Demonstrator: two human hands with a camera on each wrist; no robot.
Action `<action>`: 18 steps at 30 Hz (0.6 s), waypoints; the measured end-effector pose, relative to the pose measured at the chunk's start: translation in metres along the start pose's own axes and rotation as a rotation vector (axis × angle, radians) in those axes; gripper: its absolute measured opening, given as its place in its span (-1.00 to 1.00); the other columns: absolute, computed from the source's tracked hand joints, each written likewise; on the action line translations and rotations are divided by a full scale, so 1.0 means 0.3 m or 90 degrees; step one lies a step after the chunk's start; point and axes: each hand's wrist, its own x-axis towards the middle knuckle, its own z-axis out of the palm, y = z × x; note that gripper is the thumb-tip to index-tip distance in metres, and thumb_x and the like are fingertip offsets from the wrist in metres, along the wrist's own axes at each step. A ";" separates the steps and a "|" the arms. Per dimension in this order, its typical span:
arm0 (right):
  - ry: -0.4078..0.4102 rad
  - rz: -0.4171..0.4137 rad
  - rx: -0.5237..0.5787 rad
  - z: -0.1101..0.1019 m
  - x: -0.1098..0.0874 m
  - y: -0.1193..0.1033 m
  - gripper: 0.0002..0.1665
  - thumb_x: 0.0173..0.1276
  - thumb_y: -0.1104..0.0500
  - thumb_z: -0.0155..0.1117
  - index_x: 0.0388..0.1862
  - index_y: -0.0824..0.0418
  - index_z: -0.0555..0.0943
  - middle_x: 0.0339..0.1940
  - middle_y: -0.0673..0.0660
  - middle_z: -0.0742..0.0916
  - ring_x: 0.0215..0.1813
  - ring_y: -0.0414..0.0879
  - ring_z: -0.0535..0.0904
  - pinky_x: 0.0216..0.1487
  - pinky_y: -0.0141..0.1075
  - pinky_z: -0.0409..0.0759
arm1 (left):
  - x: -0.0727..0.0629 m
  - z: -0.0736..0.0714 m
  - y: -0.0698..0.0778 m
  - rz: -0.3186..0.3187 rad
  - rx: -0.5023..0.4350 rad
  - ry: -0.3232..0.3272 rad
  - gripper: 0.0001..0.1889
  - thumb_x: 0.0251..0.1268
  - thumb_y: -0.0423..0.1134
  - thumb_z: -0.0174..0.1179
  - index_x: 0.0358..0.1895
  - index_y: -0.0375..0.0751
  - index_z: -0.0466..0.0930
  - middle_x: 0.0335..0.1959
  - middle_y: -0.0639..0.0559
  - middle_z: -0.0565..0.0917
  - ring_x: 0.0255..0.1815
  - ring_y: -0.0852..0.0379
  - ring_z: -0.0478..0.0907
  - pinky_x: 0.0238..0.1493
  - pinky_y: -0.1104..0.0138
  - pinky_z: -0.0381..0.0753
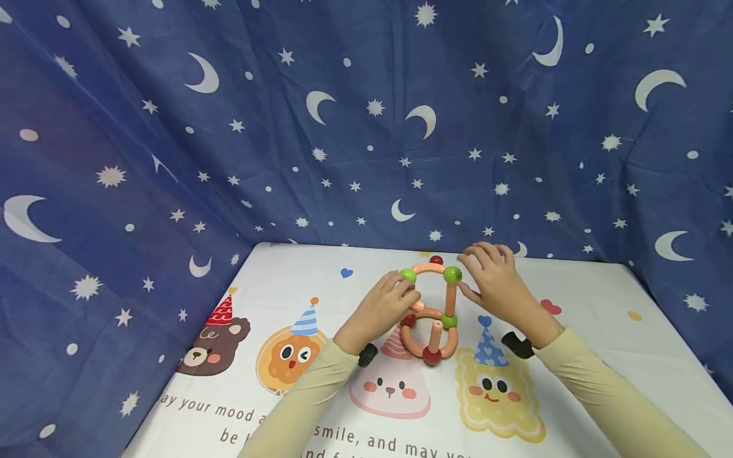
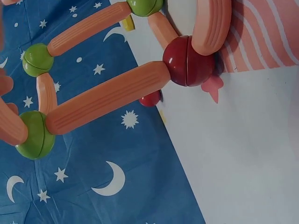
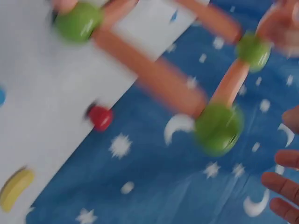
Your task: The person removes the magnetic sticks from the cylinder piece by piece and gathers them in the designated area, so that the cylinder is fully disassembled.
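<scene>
A ball-and-stick building toy stands on the table, made of orange straight and curved sticks joined by green and red balls. A ring forms its base, and a short stick rises from a red ball at the front. My left hand pinches the upper left green ball, its fingers partly covering it. My right hand hovers beside the upper right green ball. Its fingers are spread, apart from the ball, and hold nothing. The right wrist view is blurred.
A loose red ball lies behind the toy near the table's back edge, with a small yellow shape nearby. The white cloth has printed cartoon figures. A blue star-patterned curtain hangs behind and at the left.
</scene>
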 end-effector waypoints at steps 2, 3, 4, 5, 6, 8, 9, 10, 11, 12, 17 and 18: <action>0.012 -0.047 0.014 -0.005 0.004 -0.044 -0.50 -0.02 0.04 0.43 -0.12 0.23 0.56 -0.09 0.25 0.59 0.10 0.21 0.41 0.05 0.19 0.29 | 0.002 0.001 -0.002 0.000 0.003 -0.001 -0.84 0.22 -0.11 0.23 -0.23 -0.07 0.54 -0.18 0.09 0.58 0.02 0.14 0.46 0.31 0.29 0.32; 0.017 -0.072 0.018 -0.004 0.007 -0.065 -0.53 -0.01 0.02 0.43 -0.15 0.21 0.57 -0.10 0.23 0.60 0.10 0.20 0.43 0.05 0.18 0.31 | 0.003 0.002 -0.003 0.000 0.005 0.002 -0.84 0.21 -0.11 0.23 -0.23 -0.07 0.54 -0.19 0.09 0.58 0.02 0.14 0.47 0.31 0.29 0.33; 0.019 -0.096 0.019 -0.003 0.010 -0.085 -0.55 -0.01 0.01 0.43 -0.18 0.19 0.58 -0.11 0.21 0.60 0.10 0.18 0.44 0.05 0.18 0.32 | 0.003 0.002 -0.004 0.001 0.009 0.004 -0.84 0.21 -0.11 0.24 -0.23 -0.07 0.54 -0.19 0.09 0.58 0.01 0.13 0.47 0.30 0.28 0.34; 0.020 -0.118 0.017 0.001 0.012 -0.102 -0.56 -0.01 -0.01 0.43 -0.20 0.18 0.58 -0.12 0.19 0.61 0.10 0.16 0.45 0.05 0.17 0.33 | 0.004 0.002 -0.005 0.002 0.010 0.006 -0.84 0.21 -0.11 0.24 -0.23 -0.07 0.55 -0.19 0.09 0.58 0.02 0.13 0.47 0.30 0.28 0.34; 0.022 -0.139 0.012 0.005 0.015 -0.117 -0.57 -0.02 -0.03 0.43 -0.21 0.16 0.59 -0.13 0.18 0.62 0.09 0.15 0.45 0.05 0.16 0.35 | 0.004 0.002 -0.006 0.003 0.011 0.010 -0.85 0.20 -0.13 0.24 -0.24 -0.08 0.55 -0.19 0.09 0.58 0.02 0.13 0.47 0.30 0.28 0.35; 0.028 -0.172 0.003 0.015 0.019 -0.141 -0.56 -0.06 -0.06 0.47 -0.25 0.14 0.60 -0.16 0.16 0.63 0.08 0.11 0.47 0.06 0.14 0.36 | 0.006 0.002 -0.006 0.004 0.014 0.016 -0.86 0.20 -0.17 0.24 -0.24 -0.08 0.55 -0.19 0.09 0.57 0.02 0.13 0.47 0.29 0.29 0.35; 0.032 -0.184 -0.002 0.021 0.020 -0.149 -0.58 -0.06 -0.07 0.47 -0.29 0.13 0.61 -0.17 0.14 0.64 0.08 0.09 0.47 0.06 0.12 0.36 | 0.006 0.002 -0.007 0.005 0.016 0.019 -0.87 0.20 -0.17 0.24 -0.24 -0.08 0.55 -0.19 0.10 0.57 0.01 0.13 0.46 0.29 0.29 0.35; 0.037 -0.193 -0.007 0.026 0.022 -0.156 -0.58 -0.09 -0.08 0.49 -0.31 0.12 0.61 -0.18 0.14 0.64 0.07 0.08 0.48 0.06 0.11 0.36 | 0.007 0.002 -0.006 0.006 0.017 0.019 -0.87 0.21 -0.18 0.24 -0.24 -0.09 0.54 -0.19 0.09 0.57 0.01 0.13 0.46 0.29 0.29 0.35; 0.042 -0.201 -0.009 0.030 0.023 -0.161 -0.60 -0.10 -0.08 0.50 -0.34 0.10 0.62 -0.19 0.13 0.65 0.06 0.08 0.48 0.07 0.10 0.36 | 0.007 0.002 -0.006 0.006 0.017 0.021 -0.87 0.21 -0.18 0.24 -0.24 -0.08 0.54 -0.18 0.10 0.57 0.01 0.13 0.46 0.29 0.30 0.34; 0.048 -0.206 -0.010 0.034 0.024 -0.166 -0.61 -0.11 -0.08 0.51 -0.36 0.09 0.62 -0.21 0.11 0.65 0.04 0.07 0.48 0.07 0.09 0.36 | 0.007 0.002 -0.006 0.006 0.018 0.022 -0.87 0.21 -0.17 0.23 -0.24 -0.08 0.54 -0.18 0.10 0.56 0.01 0.13 0.45 0.29 0.30 0.34; 0.064 -0.220 -0.005 0.044 0.033 -0.178 -0.66 -0.12 -0.03 0.52 -0.38 0.05 0.62 -0.25 0.06 0.65 0.03 0.04 0.47 0.08 0.06 0.35 | 0.007 0.001 -0.007 0.008 0.020 0.020 -0.83 0.19 -0.11 0.25 -0.25 -0.09 0.54 -0.18 0.10 0.56 0.01 0.13 0.46 0.29 0.30 0.34; 0.067 -0.221 -0.001 0.046 0.035 -0.179 -0.66 -0.12 -0.01 0.52 -0.38 0.05 0.62 -0.26 0.05 0.65 0.02 0.03 0.47 0.08 0.06 0.35 | 0.007 0.001 -0.008 0.010 0.018 0.018 -0.82 0.18 -0.11 0.26 -0.25 -0.09 0.54 -0.18 0.10 0.56 0.01 0.13 0.46 0.29 0.30 0.35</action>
